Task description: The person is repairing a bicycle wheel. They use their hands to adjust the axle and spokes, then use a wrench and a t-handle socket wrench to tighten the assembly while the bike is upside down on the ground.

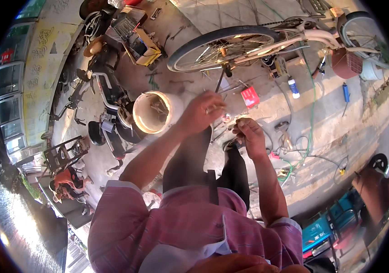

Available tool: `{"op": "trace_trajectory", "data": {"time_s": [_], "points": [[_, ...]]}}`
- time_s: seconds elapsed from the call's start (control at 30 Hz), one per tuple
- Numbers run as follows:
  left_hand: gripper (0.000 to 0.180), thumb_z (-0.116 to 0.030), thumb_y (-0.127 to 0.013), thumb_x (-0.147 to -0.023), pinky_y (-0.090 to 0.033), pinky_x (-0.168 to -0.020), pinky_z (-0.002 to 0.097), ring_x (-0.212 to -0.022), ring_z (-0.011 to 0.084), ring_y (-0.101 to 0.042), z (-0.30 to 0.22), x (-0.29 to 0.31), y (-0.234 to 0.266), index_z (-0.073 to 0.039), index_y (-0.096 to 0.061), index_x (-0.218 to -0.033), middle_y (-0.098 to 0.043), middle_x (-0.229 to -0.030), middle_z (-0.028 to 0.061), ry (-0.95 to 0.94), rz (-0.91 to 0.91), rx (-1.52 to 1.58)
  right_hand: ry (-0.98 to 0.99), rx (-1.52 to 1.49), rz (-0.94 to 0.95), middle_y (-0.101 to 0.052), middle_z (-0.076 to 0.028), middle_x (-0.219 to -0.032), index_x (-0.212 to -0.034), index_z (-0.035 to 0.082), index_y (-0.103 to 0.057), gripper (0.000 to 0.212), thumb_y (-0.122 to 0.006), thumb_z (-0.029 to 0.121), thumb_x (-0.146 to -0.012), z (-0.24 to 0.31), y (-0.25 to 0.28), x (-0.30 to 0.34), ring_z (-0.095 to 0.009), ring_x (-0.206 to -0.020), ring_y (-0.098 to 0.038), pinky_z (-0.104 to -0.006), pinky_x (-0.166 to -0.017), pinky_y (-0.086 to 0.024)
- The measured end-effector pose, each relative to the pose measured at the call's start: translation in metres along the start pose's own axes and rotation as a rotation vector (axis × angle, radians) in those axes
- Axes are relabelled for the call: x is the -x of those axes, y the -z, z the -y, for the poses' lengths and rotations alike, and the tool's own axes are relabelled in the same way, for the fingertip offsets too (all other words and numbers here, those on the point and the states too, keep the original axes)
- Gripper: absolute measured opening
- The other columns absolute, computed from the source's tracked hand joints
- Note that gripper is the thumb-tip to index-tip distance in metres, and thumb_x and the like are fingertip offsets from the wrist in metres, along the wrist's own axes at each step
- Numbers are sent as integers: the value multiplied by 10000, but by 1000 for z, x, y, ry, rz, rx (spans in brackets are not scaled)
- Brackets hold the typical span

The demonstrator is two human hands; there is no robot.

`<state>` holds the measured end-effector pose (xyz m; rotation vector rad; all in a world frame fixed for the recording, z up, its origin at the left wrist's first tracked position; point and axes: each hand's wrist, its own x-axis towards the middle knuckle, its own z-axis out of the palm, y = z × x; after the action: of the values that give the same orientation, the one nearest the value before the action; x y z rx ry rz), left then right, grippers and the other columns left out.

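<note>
My left hand [203, 110] is raised in front of my knees, its fingers partly curled and smeared by motion, so its grip does not show. Close to its fingertips is a small shiny round thing [226, 117] whose kind is unclear. To the right, my right hand [251, 135] has thumb and fingers pinched together; whatever is between them is too small to name. Beyond both hands a bicycle [290, 42] lies over, its black-tyred wheel [203, 39] nearest me. A red box [250, 97] sits on the ground just past my right hand.
A white bucket [176, 109] stands left of my left hand. A yellow toolbox [151, 55] is farther left. A blue-and-white can [293, 88], a blue-handled tool [346, 93] and a green hose [313, 113] lie right. A teal vehicle [317, 232] is at lower right.
</note>
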<state>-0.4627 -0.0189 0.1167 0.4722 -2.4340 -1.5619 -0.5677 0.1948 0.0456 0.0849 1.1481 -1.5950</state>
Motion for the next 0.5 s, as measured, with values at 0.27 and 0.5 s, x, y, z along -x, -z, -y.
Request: {"op": "trace_trajectory", "data": {"time_s": [0.27, 0.5], "points": [[448, -253, -739, -937, -555, -924, 393, -1062, 267, -692, 185, -150, 5, -35, -641, -1316, -645, -1269, 173, 187, 48, -316, 173, 185, -188, -714, -18, -956, -1073, 7, -691, 162, -697, 120, -957, 8, 38, -134, -92, -834, -641, -264, -794, -498], [540, -376, -724, -903, -536, -953, 445, -1146, 367, -663, 263, -213, -28, -83, -625, -1346, -675, -1238, 191, 179, 140, -548, 227, 142, -350, -708, -28, -940, -1049, -10, -682, 157, -701, 96, -935, -21, 53, -253, -81, -839, -617, -246, -766, -473]]}}
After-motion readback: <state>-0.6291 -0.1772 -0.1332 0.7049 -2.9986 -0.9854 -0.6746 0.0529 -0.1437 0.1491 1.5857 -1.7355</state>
